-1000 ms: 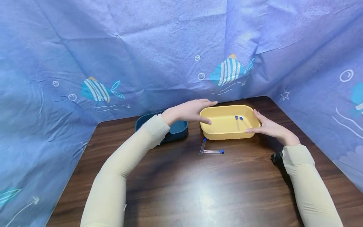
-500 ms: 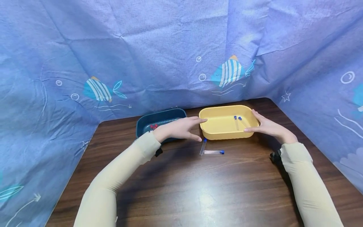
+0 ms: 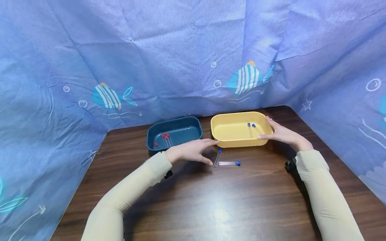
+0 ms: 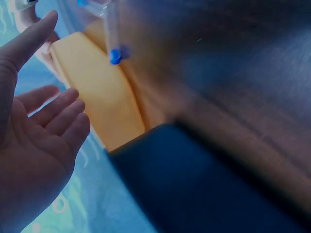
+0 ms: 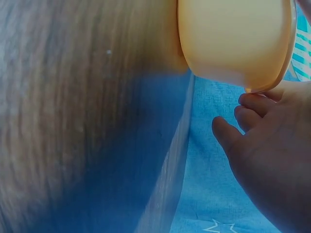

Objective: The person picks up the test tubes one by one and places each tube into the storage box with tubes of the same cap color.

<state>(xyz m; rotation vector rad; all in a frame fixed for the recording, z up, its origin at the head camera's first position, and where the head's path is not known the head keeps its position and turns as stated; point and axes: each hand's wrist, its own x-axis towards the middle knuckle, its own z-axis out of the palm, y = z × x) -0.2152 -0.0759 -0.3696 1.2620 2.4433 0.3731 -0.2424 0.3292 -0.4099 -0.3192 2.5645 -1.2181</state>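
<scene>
In the head view my left hand (image 3: 191, 150) is over the table with fingers extended and thumb spread, holding nothing. Its fingertips overlap the near left corner of the yellow tray (image 3: 241, 144), and the thumb points at a blue-capped test tube (image 3: 217, 158). Another blue-capped test tube (image 3: 229, 163) lies crosswise beside that one. My right hand (image 3: 284, 135) grips the yellow tray's right end, thumb at the front rim and fingers round the side. Inside this tray are two test tubes (image 3: 250, 130) with blue caps. The left wrist view shows the left palm (image 4: 39, 160) bare.
A dark blue tray (image 3: 193, 134) stands left of the yellow one, holding several red-capped test tubes (image 3: 165, 139). Brown wooden table (image 3: 241, 201) spreads in front. A blue fish-print cloth (image 3: 181, 67) hangs behind and at both sides.
My left hand has moved from over the yellow tray's left end leftward and nearer to me, down toward the loose tubes, uncovering the dark blue tray. The right hand keeps its grip.
</scene>
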